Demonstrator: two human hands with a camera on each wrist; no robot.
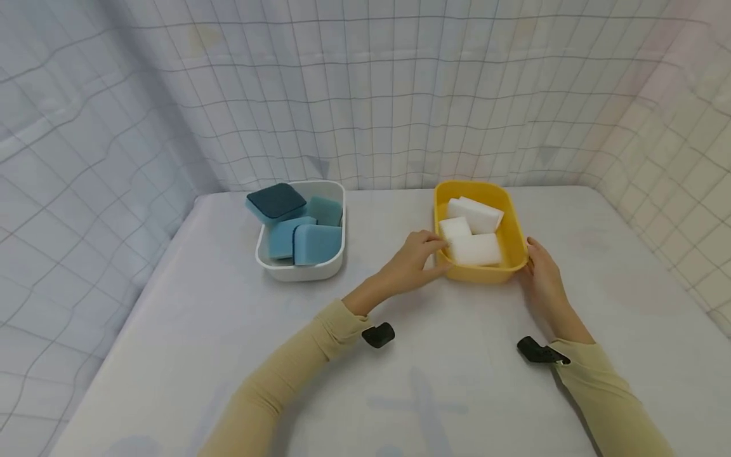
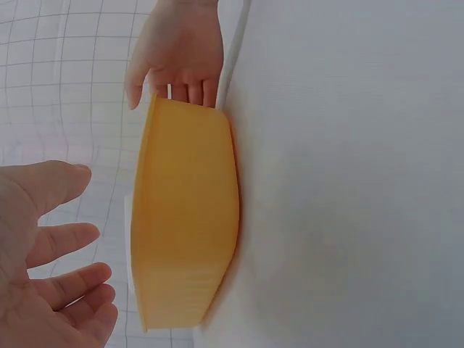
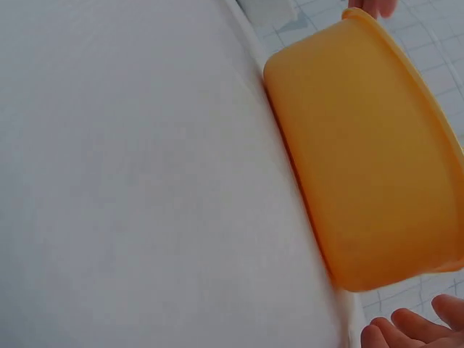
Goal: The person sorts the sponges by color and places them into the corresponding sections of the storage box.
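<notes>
A yellow plastic tub point(image 1: 482, 274) stands on the white-covered table, holding several white sponge blocks point(image 1: 476, 249). At its left rim is my left hand point(image 1: 415, 261), fingers loosely bent and thumb apart; in the left wrist view this hand point(image 2: 54, 268) hovers beside the tub wall point(image 2: 185, 210). My right hand point(image 1: 544, 276) is at the tub's right side, its fingertips right at the wall. The right wrist view shows the right fingers point(image 3: 413, 330) relaxed, just off the end of the tub. Neither hand grips anything.
A white tub point(image 1: 302, 273) to the left holds several blue sponges point(image 1: 316, 244), one with a dark scouring side point(image 1: 278, 200) leaning over its rim. Checked curtains point(image 1: 377, 95) hang behind and at both sides of the table point(image 1: 228, 304).
</notes>
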